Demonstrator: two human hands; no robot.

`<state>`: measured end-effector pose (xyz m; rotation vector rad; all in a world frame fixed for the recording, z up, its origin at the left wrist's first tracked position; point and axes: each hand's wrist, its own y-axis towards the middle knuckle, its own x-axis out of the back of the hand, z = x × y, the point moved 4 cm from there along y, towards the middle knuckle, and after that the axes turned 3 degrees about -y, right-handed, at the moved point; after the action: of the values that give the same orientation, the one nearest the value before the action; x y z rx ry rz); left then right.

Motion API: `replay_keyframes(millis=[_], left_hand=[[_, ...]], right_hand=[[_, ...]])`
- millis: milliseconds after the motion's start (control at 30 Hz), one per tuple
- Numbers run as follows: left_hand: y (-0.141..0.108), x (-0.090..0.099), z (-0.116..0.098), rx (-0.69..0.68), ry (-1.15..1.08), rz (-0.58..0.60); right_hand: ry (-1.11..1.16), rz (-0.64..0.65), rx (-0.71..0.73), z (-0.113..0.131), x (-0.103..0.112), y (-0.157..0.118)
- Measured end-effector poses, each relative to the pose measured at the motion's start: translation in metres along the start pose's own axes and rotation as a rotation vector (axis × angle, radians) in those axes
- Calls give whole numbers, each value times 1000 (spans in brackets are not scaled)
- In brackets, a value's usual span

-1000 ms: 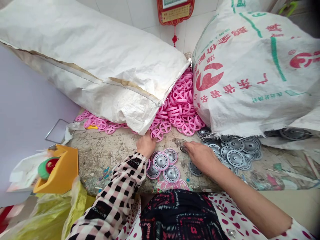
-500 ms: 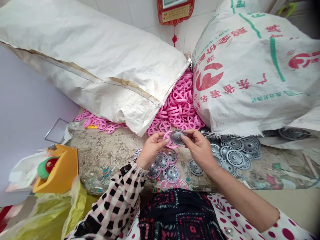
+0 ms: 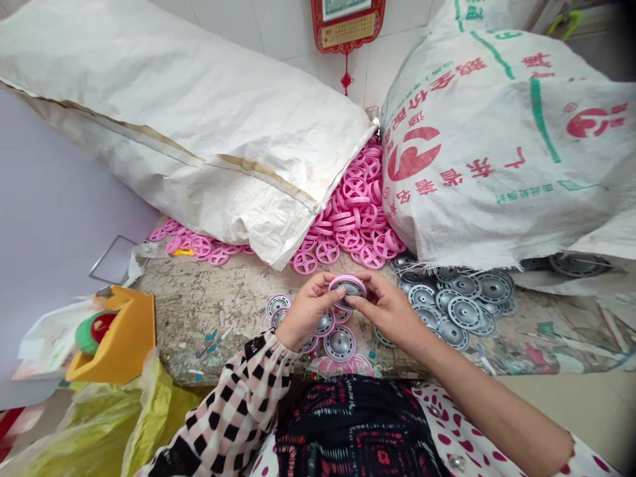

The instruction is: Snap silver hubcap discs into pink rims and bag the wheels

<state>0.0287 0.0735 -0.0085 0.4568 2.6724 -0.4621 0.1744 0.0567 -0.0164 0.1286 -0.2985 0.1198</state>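
Observation:
Between my left hand and my right hand is a toy wheel, a grey hubcap-like disc set against a pink ring. Both hands are closed on its edges, thumbs on the grey face. Just below lie several joined pink-and-grey wheels, partly hidden by my left hand. A pile of loose grey discs lies to the right of my right hand. Beyond my hands, pink spoked rings are heaped at the mouth of a white sack.
A printed white sack stands at the back right over more grey discs. On the left is an orange tape dispenser with a yellow plastic bag below it. The worn table ends just in front of my body.
The grey disc and pink ring, held apart side by side before, are now together face to face. Both hands have come closer to each other and slightly nearer my body.

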Motion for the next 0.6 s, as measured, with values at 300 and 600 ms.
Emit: replay_keyframes(millis=[300,600], left_hand=[[1,1,8,40,108,-2],[12,65,-24,-259,1527,-290]], right_hand=[[83,-48,-67,-11,-10,-10],[-350,140,-118,-26,29,-8]])
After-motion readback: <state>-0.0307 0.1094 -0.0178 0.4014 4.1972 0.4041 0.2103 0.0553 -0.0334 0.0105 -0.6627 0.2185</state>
